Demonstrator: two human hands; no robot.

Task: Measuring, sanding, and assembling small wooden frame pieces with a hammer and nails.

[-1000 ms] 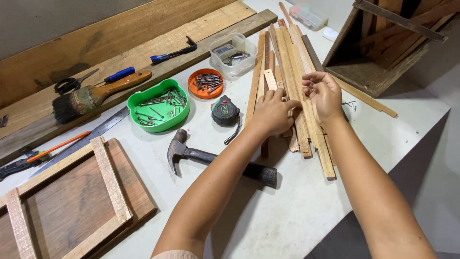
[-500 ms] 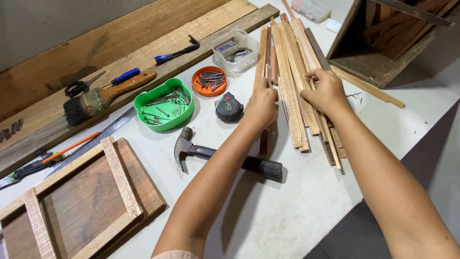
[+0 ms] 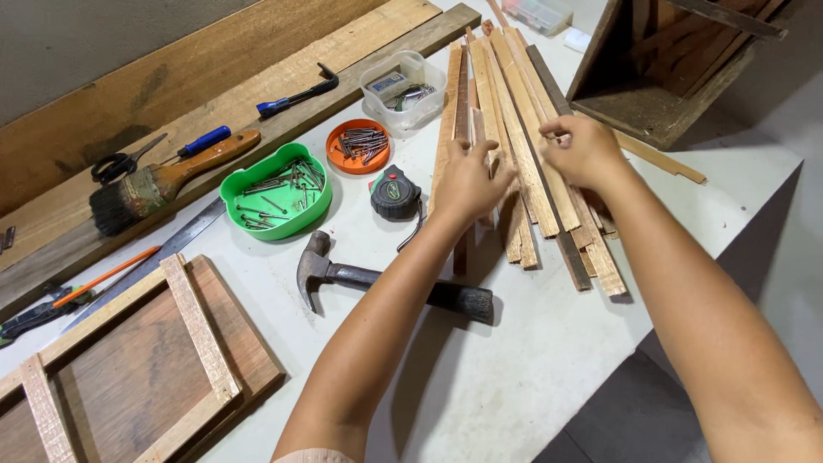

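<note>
A pile of long thin wooden slats [image 3: 525, 111] lies on the white table [image 3: 531, 360], running away from me. My left hand [image 3: 471, 178] rests on the left side of the pile, its fingers around a narrow slat [image 3: 476, 129]. On the pile's right side, my right hand [image 3: 585, 153] pinches another slat with curled fingers. Both forearms reach in from the lower edge.
A claw hammer [image 3: 377, 279] and a tape measure [image 3: 394, 194] lie left of the pile. Behind them are a green bowl [image 3: 321, 206] of nails, an orange dish [image 3: 336, 156] and a clear box [image 3: 429, 93]. A framed wooden panel [image 3: 129, 369] sits lower left, a wooden crate [image 3: 660, 103] upper right. The table's edge drops off at right.
Both hands have slid further up along the slats, drawing them together into a tighter, straighter pile.
</note>
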